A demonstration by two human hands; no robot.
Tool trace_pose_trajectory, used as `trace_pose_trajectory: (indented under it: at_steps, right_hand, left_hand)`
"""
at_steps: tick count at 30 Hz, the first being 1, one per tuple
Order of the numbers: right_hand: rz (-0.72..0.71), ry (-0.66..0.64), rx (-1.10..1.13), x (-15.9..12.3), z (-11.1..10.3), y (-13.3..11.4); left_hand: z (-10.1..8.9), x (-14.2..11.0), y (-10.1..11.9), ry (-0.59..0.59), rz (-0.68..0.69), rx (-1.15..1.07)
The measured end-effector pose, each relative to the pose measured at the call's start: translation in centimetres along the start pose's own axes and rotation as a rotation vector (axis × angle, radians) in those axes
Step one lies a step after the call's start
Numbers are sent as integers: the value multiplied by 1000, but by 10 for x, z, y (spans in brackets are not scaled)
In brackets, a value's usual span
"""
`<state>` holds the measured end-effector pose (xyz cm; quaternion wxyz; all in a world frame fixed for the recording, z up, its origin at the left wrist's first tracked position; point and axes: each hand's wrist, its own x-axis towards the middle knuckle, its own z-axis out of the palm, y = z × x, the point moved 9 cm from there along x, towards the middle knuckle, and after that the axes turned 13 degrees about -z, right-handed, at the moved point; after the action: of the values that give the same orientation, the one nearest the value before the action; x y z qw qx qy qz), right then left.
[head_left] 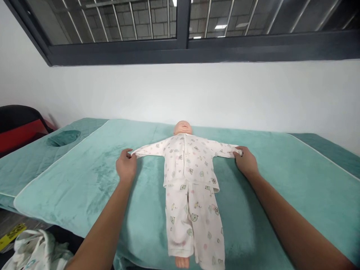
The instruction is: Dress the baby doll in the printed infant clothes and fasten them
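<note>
A baby doll (182,127) lies on its back on the green bed cover (92,180), its head toward the wall. It wears a white long-sleeved top (194,159) and white trousers (206,221), both printed with small animals. My left hand (126,165) pinches the cuff of the sleeve on the left. With my right hand (246,160) I grip the end of the opposite sleeve. Both sleeves stretch straight out sideways. One foot (182,261) shows below the left trouser leg; the other foot is hidden.
A bundle of printed white cloth (38,251) lies at the lower left, near a yellow label (12,235). A black and red object (22,127) stands beyond the bed's left end. Behind the bed, a white wall (174,93) rises to a dark-framed window (112,56).
</note>
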<state>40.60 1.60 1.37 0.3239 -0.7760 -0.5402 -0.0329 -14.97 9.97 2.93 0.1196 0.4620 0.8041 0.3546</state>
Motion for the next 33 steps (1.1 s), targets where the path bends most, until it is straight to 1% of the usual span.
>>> trace_pose_trajectory:
  at_steps: [2, 4, 6, 8, 9, 10, 11, 13, 15, 17, 19, 20, 22, 23, 24, 26, 27, 28, 29, 31, 33]
  right_hand:
    - [35, 35, 1, -1, -3, 6]
    - [45, 74, 6, -4, -7, 9]
    - [-4, 120, 8, -7, -11, 6]
    - [-88, 176, 1, -10, -17, -2]
    - [-132, 207, -3, -13, -21, -8]
    - [-180, 234, -6, -16, -24, -15]
    - [-233, 254, -7, -20, -27, -24]
    - [-354, 260, 7, -30, -29, -46]
    - [-460, 220, 47, -45, -27, -72]
    - [-511, 160, 107, -65, -27, -94]
    - [-514, 104, 199, -92, -29, -113]
    - [-502, 73, 261, -109, -32, -120]
    - [-507, -17, 382, -150, -35, -133]
    - [-516, -64, 433, -173, -36, -137]
    - [-544, -111, 477, -197, -37, -142]
    - [-612, -145, 551, -240, -39, -147]
    - [-665, -125, 568, -258, -41, -149]
    - [-680, -135, 547, -272, -39, -150]
    - [-696, -130, 527, -282, -37, -151]
    - [-670, -147, 494, -291, -29, -155]
    - [-617, -167, 500, -290, -24, -164]
  left_hand:
    - [2, 1, -5, -20, -38, -13]
    - [3, -1, -5, -4, -15, 19]
    - [1, -6, 3, 70, 95, 53]
    - [1, -16, 17, 125, 269, 94]
    - [5, -21, 24, 111, 356, 128]
    - [12, -26, 29, 70, 424, 170]
    - [19, -29, 31, 17, 461, 214]
    - [31, -29, 30, -75, 441, 287]
    - [35, -24, 25, -102, 364, 323]
    - [32, -21, 23, -74, 326, 317]
    - [23, -25, 23, -32, 339, 260]
    - [16, -31, 23, -12, 359, 210]
    - [-1, -55, 20, -2, 411, 77]
    - [-9, -74, 16, -24, 438, 3]
    - [-16, -96, 10, -74, 453, -83]
    - [-23, -148, -8, -235, 459, -248]
    - [-23, -178, -16, -334, 462, -309]
    - [-23, -208, -24, -427, 479, -358]
    - [-26, -233, -31, -453, 485, -425]
    - [-35, -272, -38, -417, 527, -531]
    - [-40, -296, -36, -341, 576, -548]
